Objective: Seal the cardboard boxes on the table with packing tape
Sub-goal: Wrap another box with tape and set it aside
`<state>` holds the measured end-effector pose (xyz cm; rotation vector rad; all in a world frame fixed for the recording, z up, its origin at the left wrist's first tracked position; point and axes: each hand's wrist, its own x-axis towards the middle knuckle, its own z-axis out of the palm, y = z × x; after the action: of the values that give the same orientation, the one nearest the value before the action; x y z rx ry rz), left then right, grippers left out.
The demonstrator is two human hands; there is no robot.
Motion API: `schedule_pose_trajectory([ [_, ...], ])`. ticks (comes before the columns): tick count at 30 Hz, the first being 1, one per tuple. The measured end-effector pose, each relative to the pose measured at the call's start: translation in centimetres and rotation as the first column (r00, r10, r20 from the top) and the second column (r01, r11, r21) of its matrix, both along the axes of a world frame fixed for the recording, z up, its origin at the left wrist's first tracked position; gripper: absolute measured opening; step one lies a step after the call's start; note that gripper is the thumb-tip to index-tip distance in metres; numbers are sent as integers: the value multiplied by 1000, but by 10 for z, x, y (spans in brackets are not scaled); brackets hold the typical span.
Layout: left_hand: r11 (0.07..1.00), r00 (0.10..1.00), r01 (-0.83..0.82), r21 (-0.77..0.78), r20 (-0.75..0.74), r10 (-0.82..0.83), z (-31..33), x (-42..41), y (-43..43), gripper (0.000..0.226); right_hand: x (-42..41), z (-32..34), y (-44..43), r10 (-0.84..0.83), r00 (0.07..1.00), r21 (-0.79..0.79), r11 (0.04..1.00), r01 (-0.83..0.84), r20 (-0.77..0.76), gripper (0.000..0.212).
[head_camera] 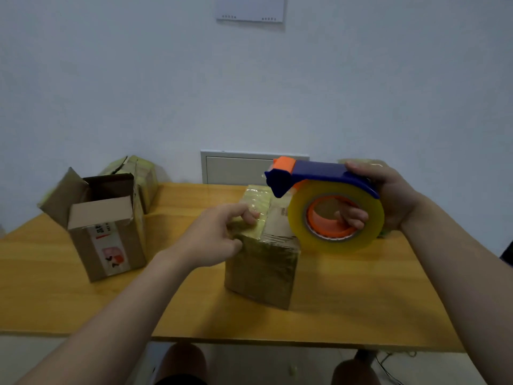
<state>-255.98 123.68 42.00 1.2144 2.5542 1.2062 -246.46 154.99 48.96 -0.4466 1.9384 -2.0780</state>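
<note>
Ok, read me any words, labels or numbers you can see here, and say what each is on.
Nothing reads clearly.
Open box, side label: red and dark print, too blurred to read.
Taped box, top label: small dark print, too blurred to read.
Wall sheet: two rows of tiny marks, unreadable.
Dispenser: no text visible.

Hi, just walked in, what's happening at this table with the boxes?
A person is taping cardboard boxes shut at a wooden table. Their right hand grips a blue and orange tape dispenser loaded with a clear yellowish tape roll, held just above the closed brown cardboard box in the middle. Their left hand holds that box's top edge, steadying it. On the left, an open brown cardboard box with a printed label is not yet sealed.
</note>
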Motion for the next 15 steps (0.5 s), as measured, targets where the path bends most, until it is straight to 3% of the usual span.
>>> schedule_pose_trajectory([
  [2,997,998,-62,46,33,61,7,1,2,45,0,1,1,42,999,71,997,-40,-22,58],
  [5,929,970,-107,353,243,19,27,8,9,25,1,4,2,65,997,153,986,-58,-42,61],
  [8,847,804,-174,503,569,-173,46,13,16,38,1,10,-4,78,996,219,973,-65,-50,63],
  [11,840,665,-206,502,701,-257,55,14,23,50,1,14,-7,72,996,226,972,-59,-49,67],
  [15,781,435,-261,568,791,-430,53,18,26,32,2,17,-7,92,994,216,973,-77,-61,69],
])
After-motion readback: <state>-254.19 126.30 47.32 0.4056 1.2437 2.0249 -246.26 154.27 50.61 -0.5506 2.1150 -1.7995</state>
